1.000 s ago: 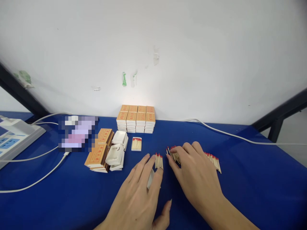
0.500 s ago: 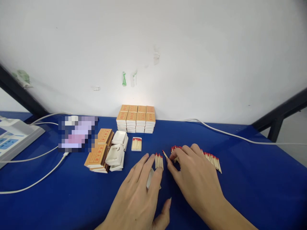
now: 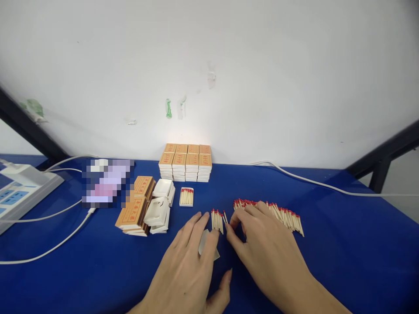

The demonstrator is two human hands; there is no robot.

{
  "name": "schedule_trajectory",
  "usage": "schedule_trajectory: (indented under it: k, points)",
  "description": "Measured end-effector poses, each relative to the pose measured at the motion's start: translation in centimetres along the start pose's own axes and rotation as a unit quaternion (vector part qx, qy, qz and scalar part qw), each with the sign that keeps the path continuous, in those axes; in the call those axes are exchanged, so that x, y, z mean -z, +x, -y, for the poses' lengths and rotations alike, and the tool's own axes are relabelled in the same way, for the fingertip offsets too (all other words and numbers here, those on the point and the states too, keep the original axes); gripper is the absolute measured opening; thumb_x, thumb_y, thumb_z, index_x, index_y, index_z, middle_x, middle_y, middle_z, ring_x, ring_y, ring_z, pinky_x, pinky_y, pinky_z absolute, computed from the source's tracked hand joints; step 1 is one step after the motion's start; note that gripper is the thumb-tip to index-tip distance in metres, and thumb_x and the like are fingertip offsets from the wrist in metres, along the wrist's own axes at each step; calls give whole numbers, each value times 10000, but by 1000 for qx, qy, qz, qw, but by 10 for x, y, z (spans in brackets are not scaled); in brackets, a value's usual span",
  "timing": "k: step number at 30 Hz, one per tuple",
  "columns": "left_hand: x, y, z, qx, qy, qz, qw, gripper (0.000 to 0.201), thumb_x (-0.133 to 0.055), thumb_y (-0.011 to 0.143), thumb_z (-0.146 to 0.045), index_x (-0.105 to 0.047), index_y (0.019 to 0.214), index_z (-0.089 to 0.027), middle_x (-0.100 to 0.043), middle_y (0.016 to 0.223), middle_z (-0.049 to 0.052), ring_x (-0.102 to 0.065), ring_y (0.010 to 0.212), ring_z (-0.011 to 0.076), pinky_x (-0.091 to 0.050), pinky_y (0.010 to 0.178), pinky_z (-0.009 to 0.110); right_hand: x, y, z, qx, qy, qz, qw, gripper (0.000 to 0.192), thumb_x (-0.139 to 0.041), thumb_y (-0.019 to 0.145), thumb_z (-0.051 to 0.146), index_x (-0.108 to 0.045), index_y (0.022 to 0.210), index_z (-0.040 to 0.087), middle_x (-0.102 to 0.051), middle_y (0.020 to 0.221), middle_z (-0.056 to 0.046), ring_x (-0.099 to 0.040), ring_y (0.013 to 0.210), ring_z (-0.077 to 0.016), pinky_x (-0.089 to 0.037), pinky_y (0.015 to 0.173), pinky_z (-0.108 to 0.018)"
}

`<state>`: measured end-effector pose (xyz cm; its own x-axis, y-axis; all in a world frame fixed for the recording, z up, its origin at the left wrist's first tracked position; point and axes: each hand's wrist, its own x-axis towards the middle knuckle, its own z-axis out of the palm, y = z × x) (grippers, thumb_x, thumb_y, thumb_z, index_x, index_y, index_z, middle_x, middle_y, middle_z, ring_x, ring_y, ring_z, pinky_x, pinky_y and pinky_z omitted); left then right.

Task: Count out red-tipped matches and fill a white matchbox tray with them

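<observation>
Red-tipped matches (image 3: 217,220) lie side by side in a small group in front of me. My left hand (image 3: 190,257) rests with fingers stretched out at the left of this group, partly covering a whitish matchbox tray (image 3: 203,242). Between thumb and forefinger, my right hand (image 3: 262,240) pinches a single match (image 3: 224,216), its red head pointing away from me, just right of the group. Behind and beside the right hand spreads a longer row of matches (image 3: 291,219), partly hidden by the fingers. A white tray filled with matches (image 3: 186,197) sits farther back.
Closed matchboxes (image 3: 185,161) are stacked against the white wall. To the left stand orange matchbox sleeves (image 3: 135,209) and empty white trays (image 3: 157,212). Farther left are a blurred-out object (image 3: 108,181), cables and a power strip (image 3: 19,192) on the blue table (image 3: 98,279).
The pinched match has moved a little right and down and turned more upright. My right hand shifted slightly down-left, uncovering more of the long match row. My left hand barely moved.
</observation>
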<state>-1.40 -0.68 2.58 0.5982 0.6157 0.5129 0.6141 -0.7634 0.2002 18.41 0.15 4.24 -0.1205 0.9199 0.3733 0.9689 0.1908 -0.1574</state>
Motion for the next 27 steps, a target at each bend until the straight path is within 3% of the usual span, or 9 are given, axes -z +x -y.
schedule_trajectory:
  k: [7, 17, 27]
  points:
    - [1, 0, 1, -20, -39, 23, 999, 542, -668, 892, -181, -639, 1419, -59, -517, 1596, 326, -487, 1547, 483, -594, 1127, 642, 2, 0, -2, 10, 35, 23, 999, 231, -678, 957, 149, -626, 754, 246, -635, 784, -49, -578, 820, -275, -455, 690, -407]
    - [-1, -2, 1, -32, -6, 41, 999, 630, -710, 872, -240, -597, 1453, -23, -494, 1599, 383, -501, 1525, 524, -605, 1087, 674, -6, 4, -9, 18, -8, -5, 1000, 150, -608, 1019, 124, -700, 937, 210, -640, 867, -71, -536, 878, -289, -481, 764, -443]
    - [-4, -4, 2, -36, -1, 46, 998, 678, -714, 875, -235, -557, 1493, -4, -476, 1607, 398, -500, 1520, 537, -613, 1067, 682, -8, 5, -8, 19, -20, -22, 999, 191, -660, 996, 151, -652, 820, 225, -627, 835, -68, -537, 871, -285, -485, 771, -441]
